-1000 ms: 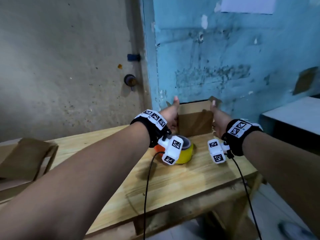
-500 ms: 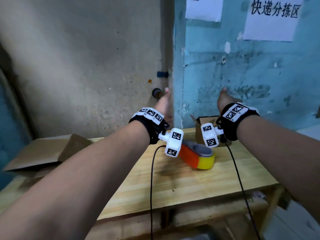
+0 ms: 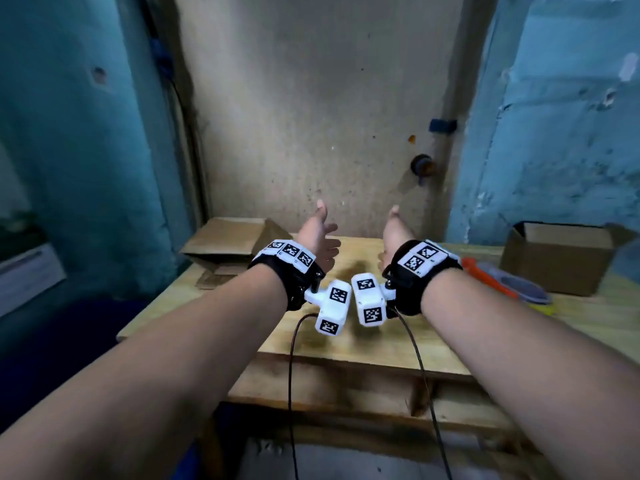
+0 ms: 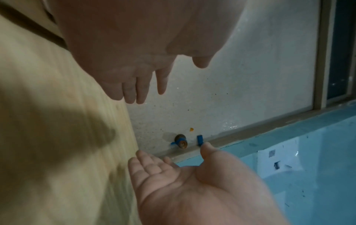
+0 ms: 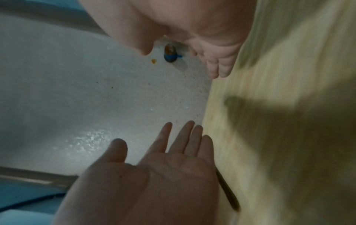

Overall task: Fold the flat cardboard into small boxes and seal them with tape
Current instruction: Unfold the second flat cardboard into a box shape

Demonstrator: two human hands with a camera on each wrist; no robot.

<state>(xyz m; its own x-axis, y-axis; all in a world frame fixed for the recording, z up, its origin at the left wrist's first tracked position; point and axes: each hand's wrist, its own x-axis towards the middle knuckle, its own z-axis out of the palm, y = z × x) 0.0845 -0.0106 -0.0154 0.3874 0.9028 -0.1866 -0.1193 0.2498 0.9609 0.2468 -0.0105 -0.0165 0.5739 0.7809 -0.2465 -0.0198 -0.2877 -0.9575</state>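
Both hands empty above the table centre; cardboard lies at the table's two ends.

Your wooden table (image 3: 374, 344) spans the head view, its near edge running from 8 o'clock to 4 o'clock and its far edge against the wall. The open box (image 3: 561, 256) stands upright at 3 o'clock, flaps up, near the right end. The flat cardboard (image 3: 228, 242) lies at 10 o'clock on the far left corner, partly overhanging the edge. The tape dispenser (image 3: 502, 277) lies just in front of the box, blurred. Your left hand (image 3: 317, 237) and right hand (image 3: 394, 233) hover palms facing, fingers straight and spread, holding nothing, with bare tabletop between and beneath them.
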